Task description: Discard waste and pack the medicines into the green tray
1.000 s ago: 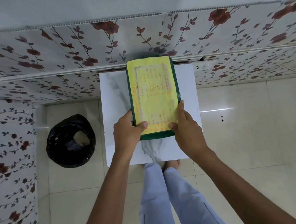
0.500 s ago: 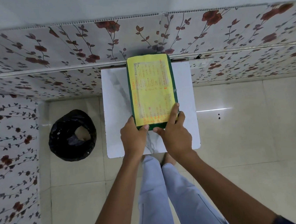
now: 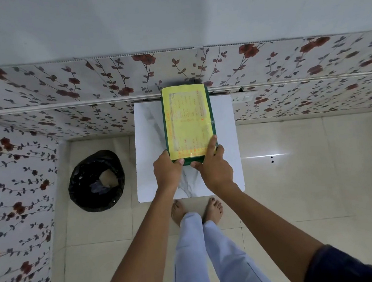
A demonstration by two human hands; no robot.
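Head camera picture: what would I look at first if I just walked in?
Probably the bright yellow sheet covering the green tray on the small white table by the flowery wall. The left hand and right hand grip the tray's near end. A black bin bag sits on the floor left of the table.

Green tray [image 3: 210,106] with a bright yellow sheet [image 3: 186,120] on top, printed in orange-red. Table [image 3: 151,144] is white with grey marble veins. Wall panels [image 3: 59,85] are off-white with dark red roses and grey leafy vines. Bin bag [image 3: 96,181] is black, floor tiles [image 3: 310,173] glossy cream, trousers [image 3: 192,255] pale blue.
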